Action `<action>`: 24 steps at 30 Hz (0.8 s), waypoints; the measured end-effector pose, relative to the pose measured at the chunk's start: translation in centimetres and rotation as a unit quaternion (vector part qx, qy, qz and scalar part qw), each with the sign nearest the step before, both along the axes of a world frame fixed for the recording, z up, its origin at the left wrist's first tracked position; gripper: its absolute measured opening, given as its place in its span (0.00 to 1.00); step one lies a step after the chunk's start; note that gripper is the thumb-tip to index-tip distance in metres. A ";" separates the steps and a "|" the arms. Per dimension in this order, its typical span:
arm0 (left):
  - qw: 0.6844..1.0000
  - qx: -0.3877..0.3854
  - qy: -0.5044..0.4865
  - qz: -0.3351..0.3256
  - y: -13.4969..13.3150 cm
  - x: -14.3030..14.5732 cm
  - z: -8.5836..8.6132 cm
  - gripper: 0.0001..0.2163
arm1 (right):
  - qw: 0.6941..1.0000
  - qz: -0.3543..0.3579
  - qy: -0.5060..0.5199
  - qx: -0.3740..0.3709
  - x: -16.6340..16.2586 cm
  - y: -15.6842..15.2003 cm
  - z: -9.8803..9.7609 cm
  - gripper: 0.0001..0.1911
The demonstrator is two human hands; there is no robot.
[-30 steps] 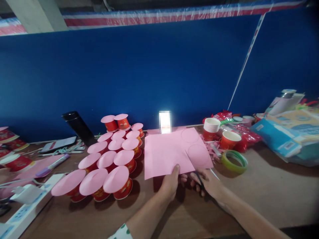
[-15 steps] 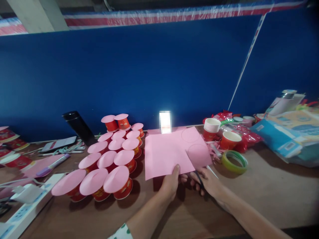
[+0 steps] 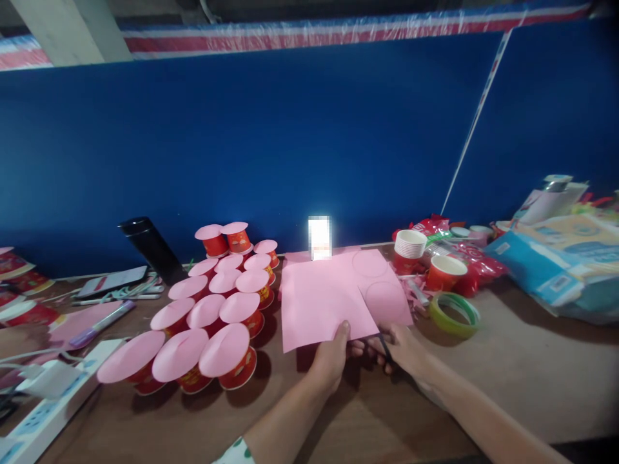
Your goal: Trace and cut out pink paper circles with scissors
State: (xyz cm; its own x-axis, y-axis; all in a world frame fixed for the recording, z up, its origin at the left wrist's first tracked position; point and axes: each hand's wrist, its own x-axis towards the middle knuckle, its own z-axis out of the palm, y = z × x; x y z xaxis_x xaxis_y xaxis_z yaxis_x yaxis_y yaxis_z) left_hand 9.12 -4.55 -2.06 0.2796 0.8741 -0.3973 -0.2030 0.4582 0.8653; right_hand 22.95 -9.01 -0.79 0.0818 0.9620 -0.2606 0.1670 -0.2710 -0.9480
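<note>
My left hand pinches the near edge of a sheet of pink paper, thumb on top and fingers underneath. Two circles are drawn on the sheet's right part, and a cut runs between its left and right portions. At the near right edge my right hand is closed around dark-handled scissors; their blades are mostly hidden by the paper. To the left stand several red paper cups, each topped with a pink paper disc.
On the right are a roll of green tape, an upright red cup, stacked cups and a blue package. A black flask, a purple marker and a power strip lie left. A blue panel rises behind.
The right hand's fingers have closed further around the scissors, and their handles show less. The paper and left hand stay almost where they were; the view shifts slightly.
</note>
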 end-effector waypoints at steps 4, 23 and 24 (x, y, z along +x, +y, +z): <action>1.000 -0.001 -0.014 -0.007 -0.1 0.1 0.1 0.17 | 1.000 -0.009 -0.005 0.002 0.0 0.2 -0.2 0.16; 1.000 0.001 -0.010 0.000 -0.1 0.2 -0.3 0.17 | 0.999 -0.023 -0.037 -0.006 -0.2 0.7 -0.1 0.13; 1.000 -0.001 -0.007 0.002 -0.1 0.2 -0.3 0.16 | 0.999 -0.029 -0.037 -0.011 -0.2 0.7 0.0 0.13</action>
State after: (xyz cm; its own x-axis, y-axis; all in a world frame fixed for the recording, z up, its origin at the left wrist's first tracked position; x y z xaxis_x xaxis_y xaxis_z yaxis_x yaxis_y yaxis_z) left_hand 9.30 -4.61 -2.40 0.2817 0.8747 -0.3945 -0.2163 0.4585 0.8620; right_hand 22.79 -8.34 -0.76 0.1573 0.9493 -0.2721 0.2199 -0.3023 -0.9275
